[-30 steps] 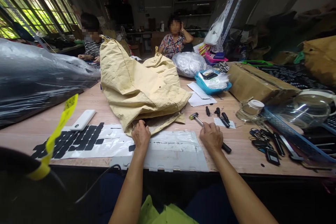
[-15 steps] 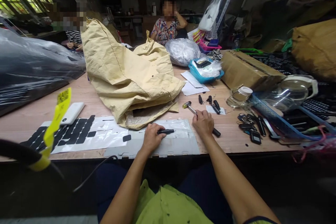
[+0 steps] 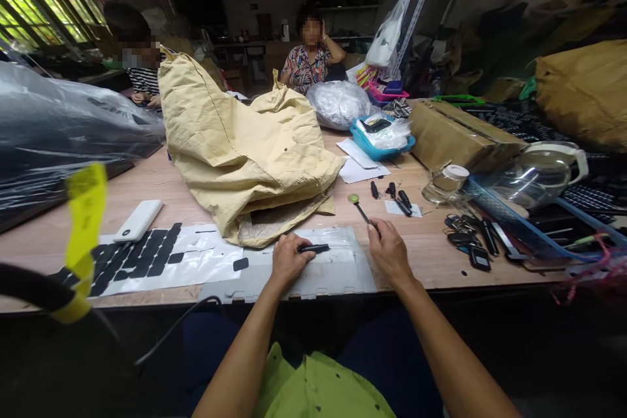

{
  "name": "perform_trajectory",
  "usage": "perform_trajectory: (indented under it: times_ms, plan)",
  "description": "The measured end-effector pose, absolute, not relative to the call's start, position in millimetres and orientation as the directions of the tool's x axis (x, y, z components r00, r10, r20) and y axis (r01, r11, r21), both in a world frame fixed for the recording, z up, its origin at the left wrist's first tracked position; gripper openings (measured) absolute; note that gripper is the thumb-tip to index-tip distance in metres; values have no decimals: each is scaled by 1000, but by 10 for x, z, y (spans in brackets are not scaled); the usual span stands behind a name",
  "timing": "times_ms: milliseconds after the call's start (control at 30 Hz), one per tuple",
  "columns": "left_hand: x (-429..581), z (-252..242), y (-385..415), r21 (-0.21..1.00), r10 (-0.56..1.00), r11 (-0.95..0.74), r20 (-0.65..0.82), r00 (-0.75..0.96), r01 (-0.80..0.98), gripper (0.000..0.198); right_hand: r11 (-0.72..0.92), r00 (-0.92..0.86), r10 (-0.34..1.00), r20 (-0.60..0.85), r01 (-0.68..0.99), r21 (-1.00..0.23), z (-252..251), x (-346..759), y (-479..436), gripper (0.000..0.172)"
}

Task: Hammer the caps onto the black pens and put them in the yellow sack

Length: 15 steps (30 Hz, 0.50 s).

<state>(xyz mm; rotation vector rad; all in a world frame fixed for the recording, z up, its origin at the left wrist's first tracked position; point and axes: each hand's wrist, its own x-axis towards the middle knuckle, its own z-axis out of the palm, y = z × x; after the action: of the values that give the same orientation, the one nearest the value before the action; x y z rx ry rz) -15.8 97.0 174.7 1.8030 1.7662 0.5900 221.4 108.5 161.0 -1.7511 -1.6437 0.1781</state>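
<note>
At the table's front, my left hand [image 3: 289,258] is closed on a slim black rod-shaped piece [image 3: 316,248], which lies along a grey board [image 3: 313,277] topped with a clear sheet. The piece's exact kind does not show. To its right, my right hand [image 3: 389,249] grips a small hammer [image 3: 360,207]; its metal shaft points away from me and its round greenish-yellow head is raised toward the back. The palm hides the handle. A lone black rounded sticker [image 3: 240,264] sits left of the board, beside a white sheet of black stickers [image 3: 200,241].
A large beige cloth sack [image 3: 255,150] rises just behind my hands. Several short black parts [image 3: 392,191], keys [image 3: 460,232] and a glass jug [image 3: 536,173] are on the right. A white power-bank-like box [image 3: 140,220] lies left. Two people sit across the table.
My right hand has turned and lifted the hammer, whose handle end no longer shows below the hand. My left hand keeps hold of the black piece. The view has shifted slightly.
</note>
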Motion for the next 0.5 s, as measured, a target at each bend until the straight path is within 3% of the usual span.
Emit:
perform_trajectory:
  times_ms: [100, 200, 500]
  plan:
    - [-133, 1781, 1022, 653, 995, 47, -96, 21, 756, 19, 259, 32, 920, 391, 699, -666, 1616, 2002, 692, 35]
    - [-115, 1803, 1046, 649, 995, 58, -103, 13, 759, 21, 374, -88, 904, 418, 634, -677, 1594, 1787, 431, 37]
    - [-87, 1802, 1034, 644, 995, 59, -97, 5, 763, 17, 395, -158, 894, 419, 719, -572, 1482, 1674, 330, 42]
